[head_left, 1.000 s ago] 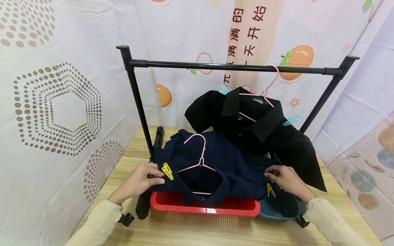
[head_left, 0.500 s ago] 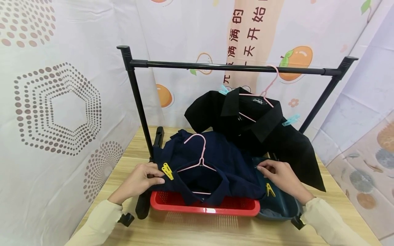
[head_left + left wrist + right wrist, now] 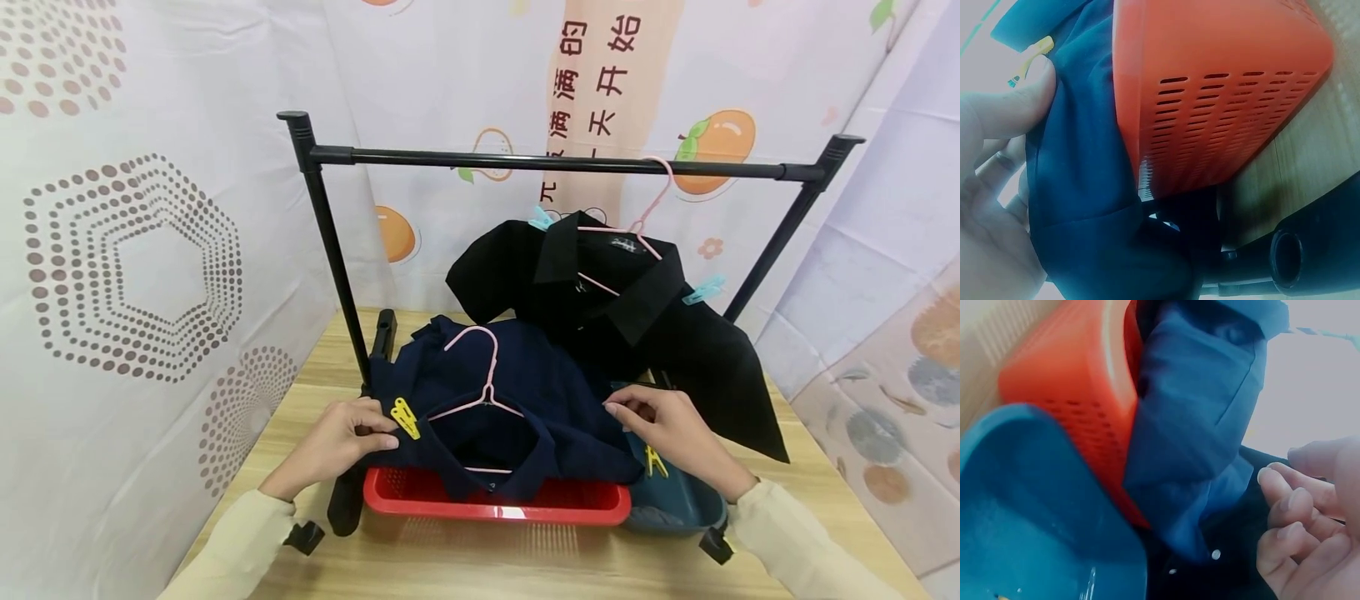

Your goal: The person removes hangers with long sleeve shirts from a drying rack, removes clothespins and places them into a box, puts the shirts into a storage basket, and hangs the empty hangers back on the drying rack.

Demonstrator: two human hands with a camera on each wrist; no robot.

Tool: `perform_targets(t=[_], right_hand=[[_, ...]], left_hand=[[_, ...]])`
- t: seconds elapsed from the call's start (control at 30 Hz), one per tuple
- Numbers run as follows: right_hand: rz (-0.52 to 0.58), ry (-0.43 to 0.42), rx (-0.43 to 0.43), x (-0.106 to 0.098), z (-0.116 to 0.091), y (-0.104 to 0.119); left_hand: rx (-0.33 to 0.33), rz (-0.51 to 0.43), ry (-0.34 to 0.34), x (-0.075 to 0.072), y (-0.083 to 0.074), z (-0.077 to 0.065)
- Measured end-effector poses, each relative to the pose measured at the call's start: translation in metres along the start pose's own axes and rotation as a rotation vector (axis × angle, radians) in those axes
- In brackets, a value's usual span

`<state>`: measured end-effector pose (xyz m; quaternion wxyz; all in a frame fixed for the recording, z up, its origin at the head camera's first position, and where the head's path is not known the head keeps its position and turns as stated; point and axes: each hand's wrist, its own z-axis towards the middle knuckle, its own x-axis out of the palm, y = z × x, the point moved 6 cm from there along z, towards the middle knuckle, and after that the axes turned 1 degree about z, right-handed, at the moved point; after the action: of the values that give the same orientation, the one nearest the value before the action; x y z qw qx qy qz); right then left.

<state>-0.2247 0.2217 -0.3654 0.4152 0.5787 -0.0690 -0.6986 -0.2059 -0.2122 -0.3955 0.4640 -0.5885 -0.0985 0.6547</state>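
A navy polo shirt (image 3: 487, 367) lies over a red basket (image 3: 498, 508), with a pink hanger (image 3: 491, 375) in its collar. My left hand (image 3: 348, 442) pinches the shirt's left shoulder beside a yellow clothespin (image 3: 406, 418) clipped there. In the left wrist view my thumb presses the navy cloth (image 3: 1085, 144) from above. My right hand (image 3: 663, 421) hovers at the shirt's right shoulder, over the blue basin (image 3: 690, 500). Its fingers (image 3: 1285, 512) are loosely curled with nothing between them. A second yellow clothespin (image 3: 656, 461) shows in the basin below that hand.
A black garment rack (image 3: 525, 161) spans the table behind. From its bar hangs a black shirt (image 3: 622, 308) on a pink hanger, with light-blue clothespins (image 3: 703, 289) on its shoulders. A rack foot (image 3: 345, 504) stands left of the basket.
My right hand has moved left from over the blue basin toward the navy shirt's right shoulder. The left hand holds its place on the other shoulder.
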Motion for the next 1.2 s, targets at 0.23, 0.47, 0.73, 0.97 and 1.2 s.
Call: perform_targets(t=[0.23, 0.47, 0.73, 0.97, 1.2], right_hand=[[0.006, -0.031, -0.116, 0.002, 0.013, 0.021], [0.033, -0.006, -0.205, 0.012, 0.025, 0.046], [0.042, 0.017, -0.251, 0.021, 0.034, 0.067], [0.105, 0.045, -0.312, 0.033, 0.046, 0.089], [0.145, 0.055, -0.390, 0.045, 0.054, 0.107]], left_hand=[[-0.003, -0.009, 0.005, 0.001, 0.000, 0.001], [0.013, -0.008, -0.004, 0.000, 0.001, 0.000], [0.022, -0.004, -0.003, 0.000, 0.000, 0.000], [0.009, -0.005, 0.004, -0.001, -0.001, 0.000], [0.033, 0.004, -0.008, 0.000, 0.000, 0.001]])
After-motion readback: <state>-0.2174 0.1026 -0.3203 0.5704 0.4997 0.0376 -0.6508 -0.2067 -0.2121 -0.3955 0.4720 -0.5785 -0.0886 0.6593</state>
